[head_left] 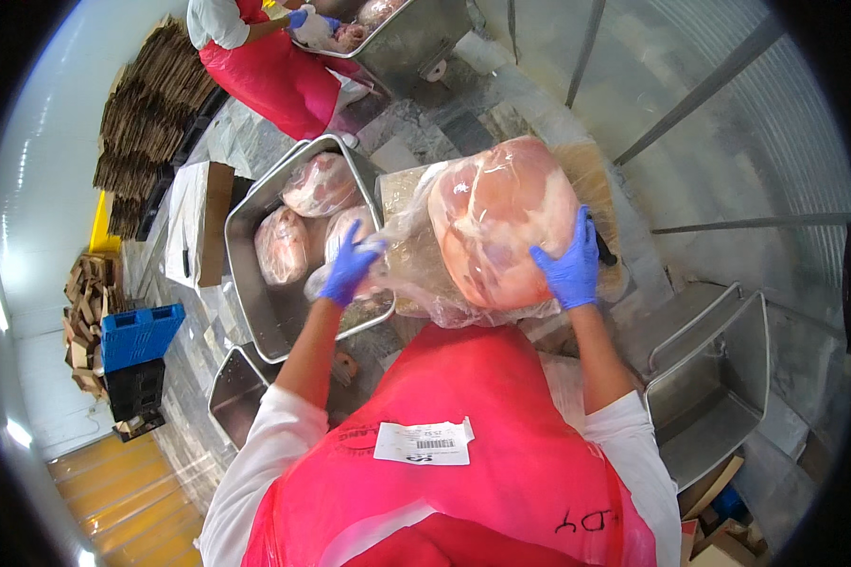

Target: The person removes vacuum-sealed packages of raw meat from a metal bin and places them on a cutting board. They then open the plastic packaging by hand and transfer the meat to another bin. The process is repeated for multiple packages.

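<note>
A large cut of raw meat (506,222) lies in front of me, on a tan surface, partly wrapped in a clear plastic bag (411,246). The bag's loose end stretches left toward my left hand (352,267), whose gloved fingers appear closed on the film; their tips are slightly blurred. My right hand (571,266), also in a blue glove, lies against the meat's right side with fingers spread. Beneath and beyond my left hand, a metal tub (241,255) holds several bagged meat pieces, among them one at its back (320,184) and one at its left (282,247).
A white box (189,222) stands left of the tub. Another metal tub (709,416) is at lower right. Stacked flattened cardboard (151,113) and a blue pallet (143,336) are farther left. At the back, a co-worker in a red apron (269,80) handles meat beside a metal bin (407,52).
</note>
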Motion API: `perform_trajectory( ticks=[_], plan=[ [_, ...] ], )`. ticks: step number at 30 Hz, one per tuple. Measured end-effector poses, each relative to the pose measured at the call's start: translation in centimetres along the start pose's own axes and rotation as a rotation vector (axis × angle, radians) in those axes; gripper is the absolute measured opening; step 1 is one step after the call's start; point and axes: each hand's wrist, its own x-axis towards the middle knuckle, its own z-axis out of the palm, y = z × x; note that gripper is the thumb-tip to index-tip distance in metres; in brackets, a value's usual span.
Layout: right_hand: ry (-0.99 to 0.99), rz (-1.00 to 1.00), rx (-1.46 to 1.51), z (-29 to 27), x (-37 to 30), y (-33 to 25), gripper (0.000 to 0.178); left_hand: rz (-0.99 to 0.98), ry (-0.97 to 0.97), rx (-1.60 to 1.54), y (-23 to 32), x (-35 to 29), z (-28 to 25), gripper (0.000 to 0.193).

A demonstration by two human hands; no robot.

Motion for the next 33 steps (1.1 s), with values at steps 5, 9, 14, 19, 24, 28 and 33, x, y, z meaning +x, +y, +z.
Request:
perform_trajectory(
  ticks=[5, 9, 14, 19, 24, 28, 33],
  plan=[
    [0.053, -0.01, -0.037, 0.4, -0.3, 0.2, 0.113, 0.233, -0.178, 0.408, -9.0, 10.1, 7.2, 0.118],
    [-0.006, 0.038, 0.006, 0.6, -0.1, 0.7, 0.114, 0.276, -0.133, 0.597, -7.9, 8.6, 9.2, 0.115],
    [-0.117, 0.082, 0.02, 0.5, 0.5, 1.4, 0.116, 0.207, -0.065, 0.878, -4.4, 11.9, 7.8, 0.111],
    [-0.178, 0.108, 0.02, 0.2, 0.8, 1.3, 0.115, 0.495, -0.061, 0.983, -5.7, 15.8, 7.2, 0.057],
    [-0.194, 0.089, 0.138, 0.1, 0.9, 2.4, 0.111, 0.309, 0.068, 0.685, -8.4, 14.4, 8.1, 0.033],
    [-0.182, 0.075, 0.174, 0.1, 1.0, 2.3, 0.108, 0.426, 0.112, 0.499, -9.4, 9.8, 6.4, 0.028],
    [-0.219, 0.048, 0.282, 0.2, 1.8, 2.7, 0.107, 0.482, 0.121, 0.127, -12.2, 10.6, 6.2, 0.03]
  ],
)
